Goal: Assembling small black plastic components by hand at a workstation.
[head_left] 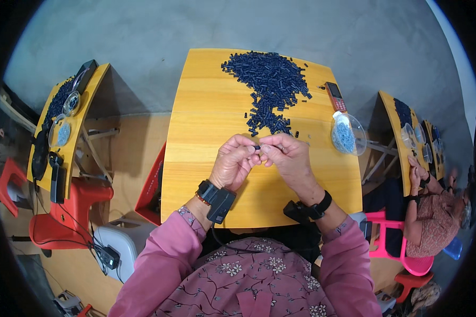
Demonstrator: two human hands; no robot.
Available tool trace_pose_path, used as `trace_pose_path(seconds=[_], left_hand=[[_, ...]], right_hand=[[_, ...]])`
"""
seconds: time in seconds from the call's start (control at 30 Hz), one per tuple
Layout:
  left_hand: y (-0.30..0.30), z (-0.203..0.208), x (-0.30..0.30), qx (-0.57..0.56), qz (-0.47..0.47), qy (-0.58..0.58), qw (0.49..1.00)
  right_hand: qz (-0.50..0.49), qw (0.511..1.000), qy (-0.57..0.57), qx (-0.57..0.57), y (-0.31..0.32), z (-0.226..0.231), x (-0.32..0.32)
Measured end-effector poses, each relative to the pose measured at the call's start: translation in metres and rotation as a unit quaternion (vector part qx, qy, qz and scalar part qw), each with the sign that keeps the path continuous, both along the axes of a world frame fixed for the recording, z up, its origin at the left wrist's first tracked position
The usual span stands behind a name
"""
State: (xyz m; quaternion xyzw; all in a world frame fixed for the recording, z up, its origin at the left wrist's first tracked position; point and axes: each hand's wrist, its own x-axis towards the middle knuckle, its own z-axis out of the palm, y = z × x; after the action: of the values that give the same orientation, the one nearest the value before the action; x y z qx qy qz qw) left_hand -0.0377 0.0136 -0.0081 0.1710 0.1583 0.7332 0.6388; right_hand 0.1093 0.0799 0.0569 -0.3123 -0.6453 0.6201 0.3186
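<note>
A small dark piece [257, 148] sits between the two hands above the table [206, 116], its long axis seemingly running left to right, clamped in the fingers of the left hand [231, 161]. The right hand [290, 162] is just beside it, fingers pinched together at the piece's right end, though whether they grip anything is too small to tell. The dark pile [272, 84] lies just beyond the fingertips, the clear bowl [361, 134] stands at the table's right edge, and bare wood stretches left.
</note>
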Motion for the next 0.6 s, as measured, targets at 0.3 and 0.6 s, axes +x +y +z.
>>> trace_pose_path(seconds=[0.3, 0.6], left_hand=[[0.003, 0.001, 0.007, -0.012, 0.057, 0.069, 0.996], [0.005, 0.000, 0.014, -0.010, 0.086, 0.175, 0.981]], right_hand=[[-0.001, 0.994, -0.001, 0.113, -0.008, -0.004, 0.004], [-0.028, 0.994, -0.029, 0.103, -0.010, -0.014, 0.011]])
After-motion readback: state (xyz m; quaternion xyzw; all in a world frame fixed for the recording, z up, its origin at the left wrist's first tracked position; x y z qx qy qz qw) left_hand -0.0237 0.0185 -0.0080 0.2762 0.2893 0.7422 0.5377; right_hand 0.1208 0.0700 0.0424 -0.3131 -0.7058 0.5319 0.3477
